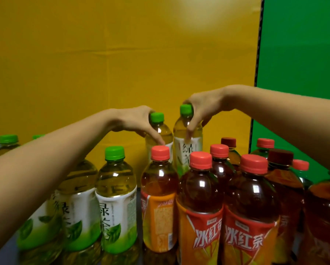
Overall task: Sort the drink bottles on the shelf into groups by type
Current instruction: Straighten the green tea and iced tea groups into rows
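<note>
Hands: left hand [133, 121], right hand [202, 108] gripping green-cap bottles [161, 131] | red-cap bottles [160, 176] in front

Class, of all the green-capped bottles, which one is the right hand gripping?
The back bottle with the highest cap; the right hand grips its neck. The left hand holds its lower neighbour.

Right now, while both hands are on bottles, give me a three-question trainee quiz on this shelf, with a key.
1. True or false: the left hand grips a red-capped bottle.
2. Which cap colour has the bottle that the right hand grips? A red, B green, C blue.
3. Fill in: the front green-capped bottles stand to the ___ of the front red-capped bottles.
Key: 1 false, it grips a back green-capped bottle; 2 B; 3 left.
</note>
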Demonstrator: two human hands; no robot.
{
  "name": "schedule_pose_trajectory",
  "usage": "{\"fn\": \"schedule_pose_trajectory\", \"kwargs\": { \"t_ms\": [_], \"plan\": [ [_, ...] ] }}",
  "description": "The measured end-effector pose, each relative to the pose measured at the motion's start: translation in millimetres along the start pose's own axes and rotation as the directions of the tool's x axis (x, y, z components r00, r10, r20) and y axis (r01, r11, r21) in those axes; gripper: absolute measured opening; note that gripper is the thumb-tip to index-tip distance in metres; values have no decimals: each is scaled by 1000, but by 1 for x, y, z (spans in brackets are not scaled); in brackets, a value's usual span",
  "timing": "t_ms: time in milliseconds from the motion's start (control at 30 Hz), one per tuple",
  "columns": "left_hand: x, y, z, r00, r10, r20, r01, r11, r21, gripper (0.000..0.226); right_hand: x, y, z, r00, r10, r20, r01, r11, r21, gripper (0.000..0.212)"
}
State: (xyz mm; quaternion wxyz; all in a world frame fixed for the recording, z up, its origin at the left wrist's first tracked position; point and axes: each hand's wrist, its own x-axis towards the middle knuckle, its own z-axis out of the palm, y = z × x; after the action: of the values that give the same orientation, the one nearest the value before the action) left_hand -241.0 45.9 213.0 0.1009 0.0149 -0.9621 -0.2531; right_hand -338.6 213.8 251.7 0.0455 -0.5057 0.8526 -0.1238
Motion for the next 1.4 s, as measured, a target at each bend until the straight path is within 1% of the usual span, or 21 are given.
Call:
{"fn": "schedule_pose_trajectory", "kwargs": {
  "t_ms": [67,133,200,267,333,400,467,567,667,733,800,900,933,1000,1067,1100,1167,1200,1233,1333,1400],
  "plan": [
    [-8,3,-4,987,32,-156,-49,993,-106,35,-5,-3,-10,992,-8,-126,20,996,88,33],
    [-11,5,-10,924,44,-379,-125,974,-191,33,-6,-10,-14,958,25,-287,21,988,155,41],
    [-10,5,-16,797,8,-604,-188,953,-236,53,-2,-22,-15,879,86,-470,24,975,222,51],
    [-13,6,-25,652,-47,-757,-243,932,-267,75,2,-38,-14,786,115,-608,68,961,269,48],
    [-21,9,-36,521,-54,-852,-310,918,-248,83,5,-56,-14,670,117,-733,117,958,260,51],
    [-31,12,-50,422,-40,-906,-368,906,-212,82,10,-76,-17,548,122,-828,153,958,242,72],
    [-45,16,-67,364,-13,-931,-456,870,-190,68,11,-97,-20,465,127,-876,229,939,258,85],
    [-68,15,-90,317,88,-945,-611,781,-132,43,8,-126,-23,375,119,-919,347,902,259,96],
    [-96,9,-111,312,171,-935,-673,734,-90,30,-2,-153,-20,292,122,-948,447,859,248,86],
    [-118,3,-122,324,203,-924,-666,742,-71,30,-8,-170,-14,255,107,-961,497,838,225,75],
    [-138,-5,-128,337,230,-913,-654,755,-51,31,-17,-185,-4,253,67,-965,530,825,197,61],
    [-166,-18,-128,366,272,-890,-660,750,-42,29,-32,-200,19,264,35,-964,553,813,180,30],
    [-176,-23,-126,382,282,-880,-661,749,-47,28,-38,-204,29,264,37,-964,544,819,180,27],
    [-196,-35,-121,435,306,-847,-652,756,-62,25,-49,-211,51,277,37,-960,538,822,187,27],
    [-215,-49,-113,494,322,-808,-646,758,-92,22,-59,-213,75,333,37,-942,559,797,229,26],
    [-225,-56,-106,517,319,-794,-645,755,-117,19,-62,-213,88,365,47,-930,551,794,257,32],
    [-240,-72,-86,544,292,-786,-643,748,-167,19,-67,-210,116,407,101,-908,493,812,311,62],
    [-246,-79,-75,549,272,-790,-633,752,-181,22,-69,-208,132,419,129,-899,470,816,336,69],
    [-251,-88,-63,551,248,-796,-615,766,-187,26,-70,-205,147,423,148,-894,455,818,351,70],
    [-257,-111,-30,576,177,-798,-534,821,-203,36,-69,-198,190,429,201,-881,417,821,390,55],
    [-255,-126,-12,594,127,-795,-489,841,-232,39,-62,-193,213,415,238,-878,393,824,409,51]
  ]
}}
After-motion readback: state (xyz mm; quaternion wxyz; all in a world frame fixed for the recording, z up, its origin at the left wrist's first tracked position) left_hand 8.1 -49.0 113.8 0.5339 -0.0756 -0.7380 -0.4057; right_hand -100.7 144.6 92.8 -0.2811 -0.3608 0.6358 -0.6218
